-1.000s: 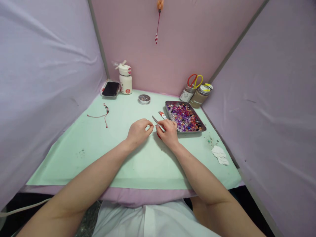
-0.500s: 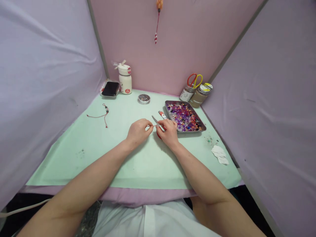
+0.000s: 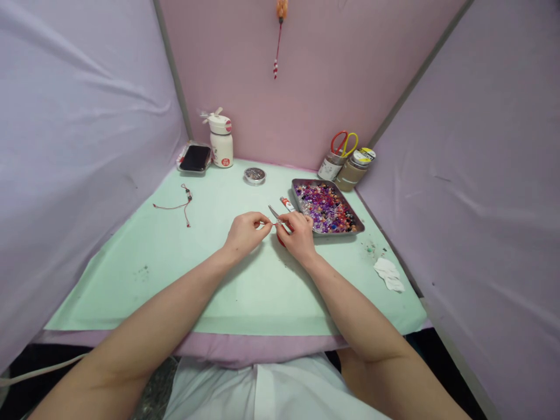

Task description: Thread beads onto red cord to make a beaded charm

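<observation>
A short red cord (image 3: 273, 224) runs between my two hands over the middle of the table. My left hand (image 3: 246, 233) is closed, pinching one end between thumb and fingertips. Closed as well, my right hand (image 3: 298, 233) pinches the other end, where something small and clear, perhaps a bead, shows at the fingertips. Scissors (image 3: 273, 212) with a red handle lie under my right hand, mostly hidden by it; whether the hand touches them I cannot tell. Just beyond is a red and white lighter-like item (image 3: 287, 204). A metal tray (image 3: 335, 234) of mixed beads sits right of that hand.
A corded bead piece (image 3: 188, 198) lies at left. Along the back stand a phone in a tray (image 3: 195, 158), a white bottle (image 3: 222, 149), a small round container (image 3: 254, 176), a can with scissors (image 3: 330, 167) and a jar (image 3: 350, 174). Crumpled tissue (image 3: 388, 275) lies at right.
Almost nothing differs. Both hands keep their pinch on the red cord, with only a slight shift of the fingers.
</observation>
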The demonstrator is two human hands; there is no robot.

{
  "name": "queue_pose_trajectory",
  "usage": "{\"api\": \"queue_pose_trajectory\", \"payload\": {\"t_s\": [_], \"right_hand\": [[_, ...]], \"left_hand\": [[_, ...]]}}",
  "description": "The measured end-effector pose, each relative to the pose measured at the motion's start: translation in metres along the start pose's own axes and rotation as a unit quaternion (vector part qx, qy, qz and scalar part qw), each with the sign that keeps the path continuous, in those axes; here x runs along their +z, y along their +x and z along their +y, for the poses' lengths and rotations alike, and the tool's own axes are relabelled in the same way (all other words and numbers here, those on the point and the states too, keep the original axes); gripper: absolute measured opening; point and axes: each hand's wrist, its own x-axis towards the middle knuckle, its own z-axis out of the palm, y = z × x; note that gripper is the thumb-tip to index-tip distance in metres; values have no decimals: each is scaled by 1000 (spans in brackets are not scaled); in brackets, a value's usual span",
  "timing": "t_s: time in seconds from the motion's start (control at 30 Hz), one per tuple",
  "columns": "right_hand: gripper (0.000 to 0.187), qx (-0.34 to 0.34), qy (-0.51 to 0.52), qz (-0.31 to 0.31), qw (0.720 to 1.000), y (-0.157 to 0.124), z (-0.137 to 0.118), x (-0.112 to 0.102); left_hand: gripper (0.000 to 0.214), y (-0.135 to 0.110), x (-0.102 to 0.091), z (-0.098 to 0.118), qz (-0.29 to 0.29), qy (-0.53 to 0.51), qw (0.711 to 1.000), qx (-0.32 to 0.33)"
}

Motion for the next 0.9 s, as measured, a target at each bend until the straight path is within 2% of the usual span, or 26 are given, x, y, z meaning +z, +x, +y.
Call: {"api": "queue_pose_trajectory", "payload": {"t_s": [0.13,0.23,0.33,0.47,0.67,0.73,0.83,0.9], "right_hand": [[9,-2,4,0,1000,-1,2,1],[9,-5,2,-2,1000,-2,2,2],[9,-8,1,-1,1000,-1,2,2],[10,-12,-1,-26,1000,-2,2,2],[7,-53,-36,-161,985,-7,0,4],[15,-52,-33,-148,987,-6,-1,3],[28,-24,-7,-69,997,-3,-1,-2],[26,-16,9,-18,1000,-1,0,-5]], "left_hand": [[17,3,-5,7,-46,-99,982,-153],[22,5,-7,6,-100,-169,946,-258],[25,5,-6,4,-142,-224,911,-316],[23,6,-10,8,-139,-257,896,-334],[24,9,-17,9,-104,-255,907,-318],[24,10,-18,7,-103,-254,909,-315],[25,11,-19,5,-103,-251,910,-314],[25,11,-19,7,-106,-246,910,-317]]}}
